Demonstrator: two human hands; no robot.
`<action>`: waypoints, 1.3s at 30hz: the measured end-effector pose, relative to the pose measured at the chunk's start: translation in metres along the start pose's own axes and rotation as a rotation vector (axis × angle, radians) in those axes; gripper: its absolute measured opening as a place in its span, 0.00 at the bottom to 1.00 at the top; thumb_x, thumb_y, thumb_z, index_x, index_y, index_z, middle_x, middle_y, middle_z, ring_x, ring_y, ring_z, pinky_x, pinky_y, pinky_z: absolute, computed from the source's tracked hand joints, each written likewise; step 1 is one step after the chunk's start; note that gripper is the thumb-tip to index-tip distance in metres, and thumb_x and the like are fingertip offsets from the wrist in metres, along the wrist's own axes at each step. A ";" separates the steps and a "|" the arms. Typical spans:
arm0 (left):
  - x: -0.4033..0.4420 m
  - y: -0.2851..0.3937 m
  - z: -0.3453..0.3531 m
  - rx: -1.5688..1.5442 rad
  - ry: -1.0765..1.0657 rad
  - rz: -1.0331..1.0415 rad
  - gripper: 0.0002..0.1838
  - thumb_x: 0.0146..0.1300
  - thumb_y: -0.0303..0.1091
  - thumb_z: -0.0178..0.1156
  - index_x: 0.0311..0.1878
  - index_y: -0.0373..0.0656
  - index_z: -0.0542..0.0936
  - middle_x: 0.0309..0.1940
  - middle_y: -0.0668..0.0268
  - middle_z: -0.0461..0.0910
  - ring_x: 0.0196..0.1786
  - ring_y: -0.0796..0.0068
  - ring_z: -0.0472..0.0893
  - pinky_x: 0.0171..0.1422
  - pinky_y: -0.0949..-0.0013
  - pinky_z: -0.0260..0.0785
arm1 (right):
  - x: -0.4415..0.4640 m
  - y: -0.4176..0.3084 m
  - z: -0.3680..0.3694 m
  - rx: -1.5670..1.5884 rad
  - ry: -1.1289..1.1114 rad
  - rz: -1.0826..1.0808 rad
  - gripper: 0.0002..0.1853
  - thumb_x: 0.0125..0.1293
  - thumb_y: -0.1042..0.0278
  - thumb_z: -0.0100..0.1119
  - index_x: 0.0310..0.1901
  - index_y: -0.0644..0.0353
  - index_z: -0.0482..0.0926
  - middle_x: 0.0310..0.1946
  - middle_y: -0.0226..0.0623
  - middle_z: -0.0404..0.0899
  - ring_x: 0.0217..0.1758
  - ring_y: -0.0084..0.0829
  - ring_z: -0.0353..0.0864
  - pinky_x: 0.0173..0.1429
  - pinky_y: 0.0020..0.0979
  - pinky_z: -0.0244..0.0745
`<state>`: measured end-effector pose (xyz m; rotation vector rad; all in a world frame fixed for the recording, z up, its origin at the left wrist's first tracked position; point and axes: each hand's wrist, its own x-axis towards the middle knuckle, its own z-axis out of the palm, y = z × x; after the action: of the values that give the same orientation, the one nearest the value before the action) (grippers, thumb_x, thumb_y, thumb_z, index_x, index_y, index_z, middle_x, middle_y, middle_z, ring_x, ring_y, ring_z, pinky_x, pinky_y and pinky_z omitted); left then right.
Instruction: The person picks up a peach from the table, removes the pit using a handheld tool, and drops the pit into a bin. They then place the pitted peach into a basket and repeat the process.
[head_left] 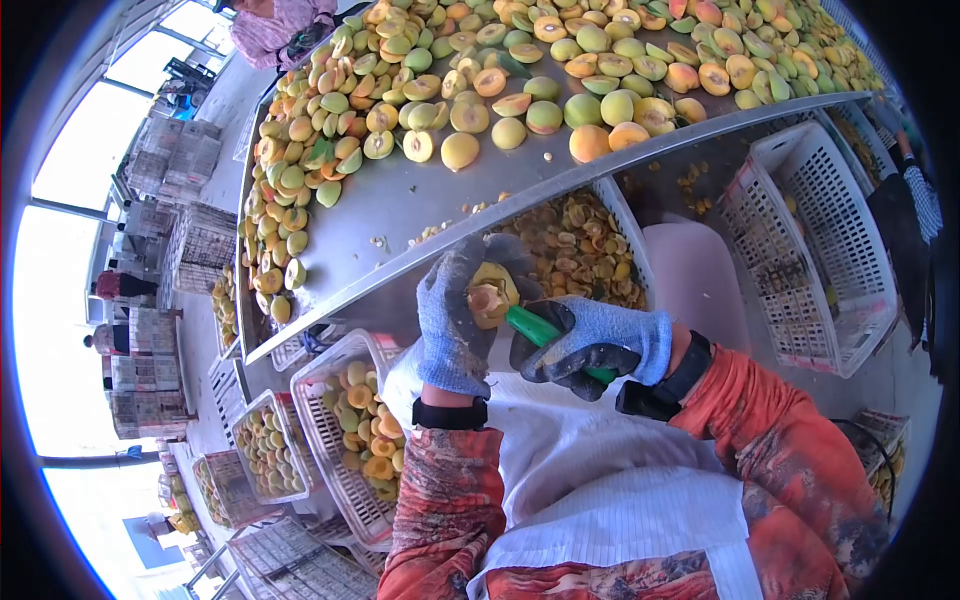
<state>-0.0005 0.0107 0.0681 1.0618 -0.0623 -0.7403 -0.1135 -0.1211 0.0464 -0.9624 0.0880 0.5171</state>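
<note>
My left hand (447, 325), in a blue and grey work glove, is closed around a peach half (492, 292). The cut side shows, with a ragged brownish hollow at its middle. In my right hand (610, 345), gloved alike, is a green-handled tool (533, 325). Its handle points at the fruit and the fingers wrap round it; the working end is hidden against the peach, so I cannot tell its kind. Both hands are in front of the metal table (370, 225), over my apron (570, 430). Many halved peaches (460, 150) lie on the tabletop.
Below the table edge, a crate (622, 215) holds peach scraps (575, 250). A crate of peach halves (375, 520) stands at my left, another white crate (810, 250) at my right. Stacked crates (205, 245) and a person in a patterned sleeve (265, 35) are farther left.
</note>
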 end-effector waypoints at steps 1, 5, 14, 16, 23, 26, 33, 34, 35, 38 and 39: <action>0.004 -0.004 -0.002 0.046 0.002 -0.031 0.13 0.62 0.32 0.58 0.44 0.33 0.78 0.34 0.58 0.81 0.32 0.69 0.81 0.34 0.71 0.78 | 0.001 0.001 -0.001 0.002 -0.002 0.000 0.15 0.54 0.65 0.66 0.40 0.63 0.75 0.23 0.32 0.74 0.16 0.21 0.71 0.13 0.25 0.64; 0.009 -0.007 -0.002 0.912 0.192 0.226 0.20 0.66 0.41 0.53 0.39 0.29 0.81 0.28 0.61 0.82 0.28 0.75 0.80 0.32 0.73 0.71 | 0.017 0.010 -0.003 -0.271 0.162 -0.084 0.16 0.53 0.65 0.66 0.41 0.62 0.75 0.26 0.33 0.76 0.21 0.25 0.76 0.21 0.27 0.69; 0.023 -0.008 -0.010 0.050 0.176 -0.127 0.25 0.67 0.50 0.49 0.48 0.33 0.76 0.34 0.56 0.81 0.29 0.62 0.82 0.31 0.65 0.76 | 0.010 0.008 -0.014 0.104 0.090 -0.142 0.13 0.55 0.69 0.64 0.41 0.62 0.74 0.19 0.30 0.72 0.13 0.23 0.71 0.15 0.26 0.65; 0.026 0.002 -0.042 0.192 0.121 -0.045 0.23 0.66 0.48 0.50 0.49 0.34 0.75 0.39 0.53 0.80 0.30 0.57 0.82 0.29 0.59 0.77 | 0.004 0.005 -0.019 0.199 0.130 -0.141 0.14 0.55 0.69 0.65 0.42 0.61 0.74 0.21 0.28 0.72 0.12 0.20 0.69 0.14 0.23 0.64; -0.013 0.048 -0.113 0.254 0.395 0.271 0.23 0.53 0.26 0.53 0.54 0.28 0.71 0.46 0.50 0.76 0.41 0.55 0.80 0.43 0.58 0.79 | 0.025 0.013 -0.045 -0.681 0.647 -0.304 0.21 0.52 0.58 0.66 0.42 0.63 0.73 0.32 0.50 0.79 0.38 0.49 0.79 0.44 0.40 0.73; -0.071 0.063 -0.188 0.332 0.629 0.286 0.25 0.50 0.22 0.51 0.56 0.37 0.72 0.48 0.55 0.76 0.45 0.59 0.79 0.51 0.59 0.77 | 0.016 0.013 -0.055 -0.572 0.632 -0.390 0.18 0.54 0.59 0.65 0.39 0.62 0.73 0.29 0.48 0.78 0.33 0.46 0.79 0.40 0.39 0.73; -0.060 0.100 -0.248 0.800 0.830 0.247 0.27 0.58 0.20 0.60 0.62 0.33 0.65 0.56 0.57 0.71 0.55 0.72 0.73 0.57 0.74 0.71 | 0.007 -0.004 -0.063 -0.252 0.482 -0.190 0.14 0.58 0.63 0.65 0.38 0.61 0.73 0.25 0.38 0.75 0.17 0.27 0.73 0.27 0.31 0.71; -0.022 0.101 -0.188 0.797 0.744 0.302 0.23 0.61 0.21 0.57 0.60 0.33 0.68 0.56 0.59 0.72 0.54 0.73 0.74 0.57 0.77 0.69 | 0.008 -0.005 -0.065 -0.249 0.477 -0.191 0.14 0.58 0.63 0.65 0.38 0.61 0.73 0.25 0.38 0.75 0.17 0.27 0.73 0.27 0.31 0.71; 0.020 0.104 -0.154 0.772 0.669 0.287 0.22 0.61 0.23 0.57 0.60 0.33 0.69 0.54 0.60 0.75 0.53 0.72 0.76 0.57 0.76 0.69 | 0.009 -0.005 -0.067 -0.282 0.476 -0.252 0.14 0.58 0.62 0.65 0.38 0.61 0.73 0.25 0.39 0.76 0.18 0.28 0.74 0.27 0.32 0.71; 0.140 0.071 -0.081 0.761 0.291 0.310 0.23 0.58 0.23 0.58 0.59 0.35 0.70 0.56 0.58 0.73 0.56 0.68 0.74 0.57 0.71 0.70 | 0.008 -0.006 -0.075 -0.328 0.501 -0.353 0.17 0.57 0.59 0.66 0.39 0.61 0.72 0.26 0.42 0.77 0.23 0.34 0.79 0.32 0.34 0.73; 0.172 0.052 -0.058 0.819 0.168 0.286 0.28 0.58 0.26 0.60 0.62 0.36 0.67 0.61 0.58 0.69 0.62 0.64 0.70 0.59 0.67 0.69 | 0.001 -0.015 -0.076 -0.292 0.484 -0.207 0.18 0.57 0.58 0.66 0.41 0.61 0.72 0.25 0.43 0.77 0.26 0.37 0.80 0.33 0.35 0.73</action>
<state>0.1798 -0.0303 0.0301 1.8438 -0.3907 -0.3503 -0.0936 -0.1884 0.0139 -1.3527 0.3507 0.0975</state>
